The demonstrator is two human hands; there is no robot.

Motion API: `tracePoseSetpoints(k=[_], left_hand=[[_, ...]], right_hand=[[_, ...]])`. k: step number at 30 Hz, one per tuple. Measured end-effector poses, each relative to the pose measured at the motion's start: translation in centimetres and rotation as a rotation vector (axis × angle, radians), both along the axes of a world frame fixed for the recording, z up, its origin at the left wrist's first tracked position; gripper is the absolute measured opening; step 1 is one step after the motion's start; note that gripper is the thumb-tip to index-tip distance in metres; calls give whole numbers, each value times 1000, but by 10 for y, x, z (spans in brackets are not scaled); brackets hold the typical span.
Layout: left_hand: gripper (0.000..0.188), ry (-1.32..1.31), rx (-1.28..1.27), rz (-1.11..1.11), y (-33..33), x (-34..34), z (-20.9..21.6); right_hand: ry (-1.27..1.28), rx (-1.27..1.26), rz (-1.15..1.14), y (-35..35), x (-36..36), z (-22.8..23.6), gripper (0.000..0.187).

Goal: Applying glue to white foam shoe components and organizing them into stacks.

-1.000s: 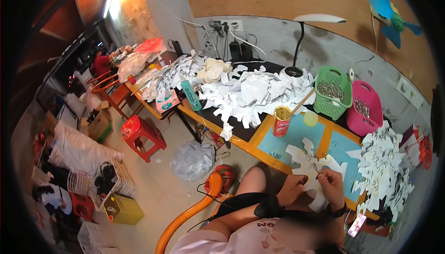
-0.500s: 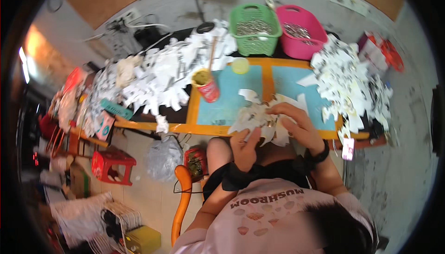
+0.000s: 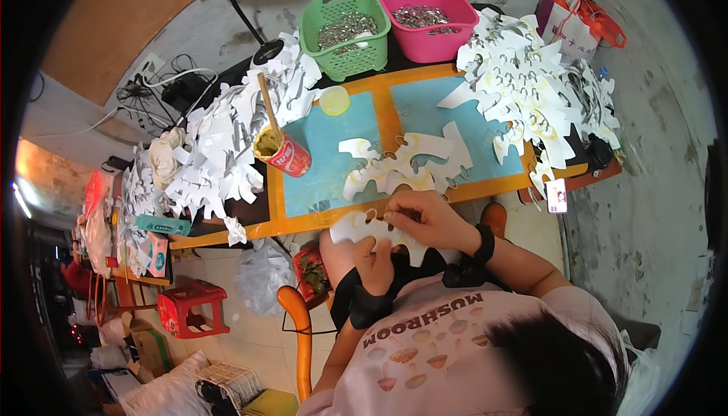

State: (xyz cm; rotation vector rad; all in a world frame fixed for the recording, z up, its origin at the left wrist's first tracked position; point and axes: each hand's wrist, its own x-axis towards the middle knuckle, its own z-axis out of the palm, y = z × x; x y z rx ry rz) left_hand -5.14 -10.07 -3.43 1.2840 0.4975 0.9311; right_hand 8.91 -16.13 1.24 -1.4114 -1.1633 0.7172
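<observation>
A white, curvy-edged cut piece [image 3: 347, 228] is held low, just off the table's front edge. My left hand [image 3: 373, 266] is closed on its near edge. My right hand [image 3: 426, 219] has its fingertips pinched together at the far edge of the same piece, beside a small metal ring [image 3: 371, 213]; whether they grip the piece or something tiny is hidden. Beyond my hands, several similar white pieces [image 3: 364, 177] with yellowish smears and metal rings lie loosely on the blue mat [image 3: 315, 131].
Heaps of white pieces flank the mat, one left [image 3: 216, 139], one right [image 3: 516, 75]. A green basket [image 3: 345, 59] and a pink basket [image 3: 432, 44] hold small metal parts. A red tub [image 3: 292, 156] contains yellowish paste and a wooden stick [image 3: 267, 101]. A lamp base [image 3: 268, 52] stands behind.
The view has turned, shifting the table leftward in it. Several pieces that were bunched at my hands now lie on the mat. My hands are lower, around a single piece.
</observation>
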Motion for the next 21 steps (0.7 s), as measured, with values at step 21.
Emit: tracePoseSetpoints(k=[21], left_hand=[[62, 186, -247, -314, 117, 89, 59]], right_hand=[[-177, -35, -460, -41, 89, -39, 17]])
